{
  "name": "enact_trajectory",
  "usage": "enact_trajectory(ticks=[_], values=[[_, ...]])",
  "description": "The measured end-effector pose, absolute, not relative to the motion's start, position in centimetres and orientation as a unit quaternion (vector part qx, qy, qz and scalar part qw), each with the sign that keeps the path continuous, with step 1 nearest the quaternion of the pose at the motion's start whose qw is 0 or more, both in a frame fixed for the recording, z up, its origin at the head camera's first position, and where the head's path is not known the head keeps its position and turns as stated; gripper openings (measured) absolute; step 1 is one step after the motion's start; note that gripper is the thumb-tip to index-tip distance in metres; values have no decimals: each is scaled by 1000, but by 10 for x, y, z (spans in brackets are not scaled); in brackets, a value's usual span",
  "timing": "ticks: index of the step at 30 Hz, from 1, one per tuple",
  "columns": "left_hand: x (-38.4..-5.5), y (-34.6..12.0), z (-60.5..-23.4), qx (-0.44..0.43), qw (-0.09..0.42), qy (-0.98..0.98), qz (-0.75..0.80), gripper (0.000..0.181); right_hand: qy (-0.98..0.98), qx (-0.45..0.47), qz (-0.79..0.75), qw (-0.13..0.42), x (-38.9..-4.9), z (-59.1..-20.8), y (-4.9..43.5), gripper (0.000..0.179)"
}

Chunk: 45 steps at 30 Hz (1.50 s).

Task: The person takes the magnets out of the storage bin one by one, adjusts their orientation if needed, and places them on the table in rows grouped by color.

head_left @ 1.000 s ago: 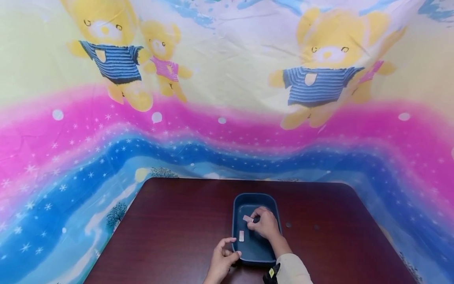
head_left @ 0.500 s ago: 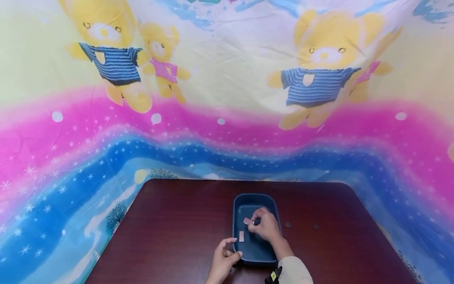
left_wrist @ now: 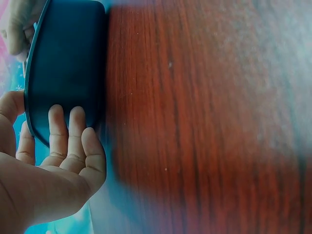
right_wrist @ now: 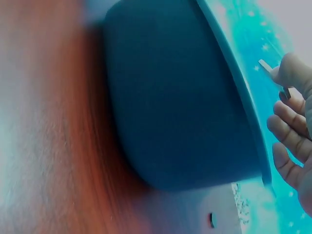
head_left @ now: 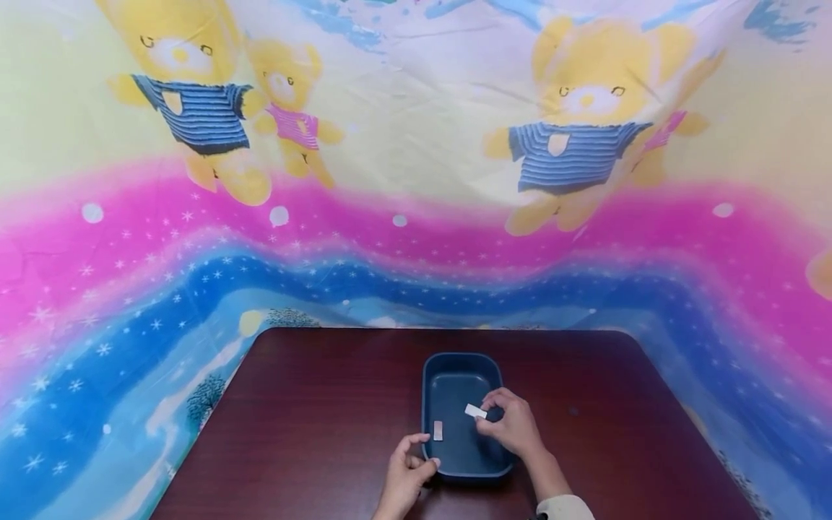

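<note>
A dark blue-green rectangular tray (head_left: 455,458) stands on the table. My left hand (head_left: 406,473) grips its near left corner; in the left wrist view, several fingers (left_wrist: 57,129) lie against the tray's outer wall. My right hand (head_left: 516,426) is over the tray's right side, thumb and forefinger pinching a small flat pale rectangular piece (head_left: 475,411). From the right wrist that piece (right_wrist: 265,66) juts past the fingertips, and a small dark piece (right_wrist: 286,92) shows among the fingers. A second flat pinkish rectangular piece (head_left: 438,431) lies inside the tray near its left wall.
The dark red-brown wooden table (head_left: 325,412) has rounded far corners. A small dark disc (head_left: 573,411) lies on it, right of the tray. Behind hangs a cloth (head_left: 403,274) printed with bears.
My right hand has moved right, toward the tray's right wall, and the pinched piece has turned and looks whiter. One of two dark discs is now hidden behind that hand. My left hand stays put.
</note>
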<state>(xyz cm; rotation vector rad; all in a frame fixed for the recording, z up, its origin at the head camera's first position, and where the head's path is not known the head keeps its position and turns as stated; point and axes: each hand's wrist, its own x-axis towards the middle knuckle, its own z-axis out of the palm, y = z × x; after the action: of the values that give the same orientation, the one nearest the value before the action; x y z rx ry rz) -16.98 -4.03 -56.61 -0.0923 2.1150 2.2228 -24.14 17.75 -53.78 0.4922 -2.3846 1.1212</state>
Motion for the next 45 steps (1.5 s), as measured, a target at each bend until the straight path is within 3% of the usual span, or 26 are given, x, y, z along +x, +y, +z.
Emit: enact_trajectory(ticks=[16,23,37,45], values=[[-165,-41,-557,-15,39,684,729,44,-846,158,406,308,-230,-546,224,27],[-157,-42,-537,-6,40,680,732,43,-852,124,408,305,-224,-548,237,29],[-157,-44,-540,-8,33,681,732,42,-864,119,370,320,-207,-554,263,31],[-156,-43,-539,-5,29,675,738,42,-880,119,364,280,-195,-567,262,32]])
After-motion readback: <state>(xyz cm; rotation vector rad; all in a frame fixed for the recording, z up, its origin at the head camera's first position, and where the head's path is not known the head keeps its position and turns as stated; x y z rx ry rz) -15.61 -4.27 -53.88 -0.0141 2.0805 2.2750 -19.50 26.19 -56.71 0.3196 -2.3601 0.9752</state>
